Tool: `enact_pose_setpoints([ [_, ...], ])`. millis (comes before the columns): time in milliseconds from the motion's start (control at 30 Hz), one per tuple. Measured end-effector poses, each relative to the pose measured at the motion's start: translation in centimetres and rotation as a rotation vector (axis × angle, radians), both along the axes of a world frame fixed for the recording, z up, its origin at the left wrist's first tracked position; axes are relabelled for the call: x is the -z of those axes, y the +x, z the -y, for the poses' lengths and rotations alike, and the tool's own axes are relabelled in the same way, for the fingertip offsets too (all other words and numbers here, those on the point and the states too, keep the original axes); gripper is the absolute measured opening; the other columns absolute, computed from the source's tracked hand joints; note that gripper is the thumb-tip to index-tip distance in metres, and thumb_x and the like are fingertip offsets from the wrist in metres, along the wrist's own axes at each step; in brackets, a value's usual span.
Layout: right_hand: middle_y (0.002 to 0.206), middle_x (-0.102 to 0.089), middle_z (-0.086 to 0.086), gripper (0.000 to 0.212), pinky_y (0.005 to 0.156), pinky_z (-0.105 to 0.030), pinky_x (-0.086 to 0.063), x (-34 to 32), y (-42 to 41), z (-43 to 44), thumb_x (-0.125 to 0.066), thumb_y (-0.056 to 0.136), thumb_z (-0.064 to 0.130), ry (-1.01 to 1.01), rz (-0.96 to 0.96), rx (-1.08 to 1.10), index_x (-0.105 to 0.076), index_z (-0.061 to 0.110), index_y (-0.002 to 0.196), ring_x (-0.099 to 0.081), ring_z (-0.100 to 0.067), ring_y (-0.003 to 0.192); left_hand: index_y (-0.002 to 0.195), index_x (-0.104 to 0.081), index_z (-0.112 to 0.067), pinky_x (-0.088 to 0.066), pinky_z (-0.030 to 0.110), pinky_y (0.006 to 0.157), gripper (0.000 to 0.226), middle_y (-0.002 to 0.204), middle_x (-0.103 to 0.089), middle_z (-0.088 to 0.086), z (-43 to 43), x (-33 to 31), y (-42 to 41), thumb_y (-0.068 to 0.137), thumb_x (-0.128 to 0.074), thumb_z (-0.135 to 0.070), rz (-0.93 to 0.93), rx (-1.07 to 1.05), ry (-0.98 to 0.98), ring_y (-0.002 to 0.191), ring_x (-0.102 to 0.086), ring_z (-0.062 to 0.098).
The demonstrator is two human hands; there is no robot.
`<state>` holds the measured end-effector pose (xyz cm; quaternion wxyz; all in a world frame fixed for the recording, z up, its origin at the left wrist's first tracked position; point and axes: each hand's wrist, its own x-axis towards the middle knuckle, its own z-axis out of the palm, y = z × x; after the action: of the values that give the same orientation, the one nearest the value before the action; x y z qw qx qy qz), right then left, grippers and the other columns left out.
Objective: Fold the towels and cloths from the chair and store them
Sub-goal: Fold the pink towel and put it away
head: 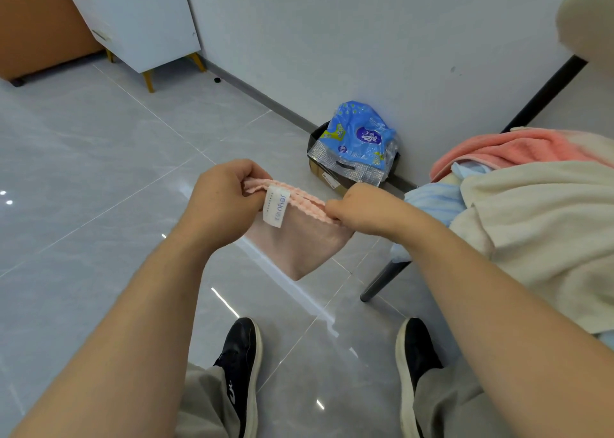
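Note:
A small pale pink cloth (299, 241) with a white label hangs in the air above the floor, folded along its top edge. My left hand (222, 198) pinches the left end of that edge and my right hand (362, 210) pinches the right end. To the right, the chair (385, 276) holds a heap: a cream towel (545, 225), a coral pink towel (518, 148) and a light blue cloth (435, 201).
A blue plastic pack (363, 138) sits in a dark bag by the wall. A white cabinet (139, 19) on gold legs stands at the back left. Glossy grey floor tiles (99, 172) spread in front. My two black shoes (242, 368) are below.

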<state>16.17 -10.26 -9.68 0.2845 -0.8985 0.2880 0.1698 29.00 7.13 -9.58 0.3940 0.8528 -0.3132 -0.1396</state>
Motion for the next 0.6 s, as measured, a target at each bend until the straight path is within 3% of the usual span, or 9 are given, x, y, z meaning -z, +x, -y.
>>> enact_pose_setpoints([
  [100, 0.059, -0.052, -0.005, 0.039, 0.044, -0.024, -0.033, 1.4, 0.3, 0.5, -0.059, 0.091, 0.032, -0.13, -0.018, 0.098, -0.052, 0.009, 0.059, -0.049, -0.018, 0.056, 0.085, -0.072, -0.026, -0.046, 0.022, 0.059, 0.015, 0.078, -0.069, -0.01, 0.3, 0.1, -0.6, 0.084, -0.07, -0.011, 0.02, 0.069, 0.03, 0.074, -0.062, 0.007],
  [167, 0.068, -0.06, -0.008, 0.021, 0.049, -0.027, -0.042, 1.7, 0.1, 0.7, -0.065, 0.082, 0.026, -0.177, -0.039, 0.08, -0.067, 0.008, 0.07, -0.057, -0.021, 0.063, 0.085, -0.073, -0.026, -0.044, 0.019, 0.058, 0.014, 0.077, -0.069, -0.01, 0.6, 0.2, -0.9, 0.084, -0.07, -0.012, 0.034, 0.091, 0.05, 0.072, -0.06, 0.005],
  [233, 0.085, -0.071, -0.008, 0.017, 0.068, -0.031, -0.058, 1.8, 0.0, 0.7, -0.066, 0.077, 0.017, -0.102, -0.074, 0.05, -0.078, 0.012, 0.088, -0.067, -0.023, 0.078, 0.086, -0.073, -0.026, -0.04, 0.012, 0.054, 0.014, 0.076, -0.067, -0.011, 0.8, 0.4, -1.1, 0.084, -0.07, -0.013, 0.043, 0.109, 0.061, 0.068, -0.058, 0.002],
  [333, 0.098, -0.075, 0.003, 0.029, 0.085, -0.032, -0.059, 1.3, -0.4, 0.6, -0.066, 0.081, 0.015, 0.046, -0.062, 0.019, -0.078, 0.028, 0.104, -0.069, -0.018, 0.092, 0.087, -0.072, -0.026, -0.038, 0.009, 0.052, 0.012, 0.077, -0.066, -0.011, 1.1, 0.5, -1.3, 0.085, -0.07, -0.014, 0.058, 0.121, 0.087, 0.069, -0.057, 0.003],
  [433, 0.098, -0.075, 0.004, 0.028, 0.079, -0.031, -0.057, 0.7, -0.6, 0.8, -0.064, 0.087, 0.021, 0.146, -0.059, 0.044, -0.076, 0.035, 0.108, -0.073, -0.018, 0.09, 0.087, -0.072, -0.025, -0.038, 0.008, 0.052, 0.011, 0.077, -0.066, -0.01, 1.0, 0.7, -1.1, 0.085, -0.07, -0.014, 0.076, 0.095, 0.093, 0.072, -0.058, 0.003],
  [533, 0.096, -0.075, -0.002, 0.02, 0.073, -0.031, -0.057, 0.5, -0.3, 1.3, -0.058, 0.093, 0.022, 0.146, -0.034, 0.188, -0.075, 0.021, 0.103, -0.076, -0.017, 0.076, 0.085, -0.071, -0.024, -0.038, 0.008, 0.052, 0.011, 0.076, -0.066, -0.011, 0.9, 0.7, -0.7, 0.086, -0.07, -0.014, 0.072, 0.061, 0.082, 0.072, -0.058, 0.001],
  [600, 0.095, -0.073, -0.004, 0.025, 0.07, -0.032, -0.058, 0.7, -0.1, 1.6, -0.052, 0.098, 0.03, 0.122, -0.019, 0.289, -0.07, 0.014, 0.106, -0.076, -0.017, 0.068, 0.086, -0.071, -0.024, -0.037, 0.01, 0.053, 0.011, 0.077, -0.067, -0.011, 0.8, 0.6, -0.7, 0.086, -0.069, -0.014, 0.062, 0.049, 0.076, 0.073, -0.059, 0.001],
])
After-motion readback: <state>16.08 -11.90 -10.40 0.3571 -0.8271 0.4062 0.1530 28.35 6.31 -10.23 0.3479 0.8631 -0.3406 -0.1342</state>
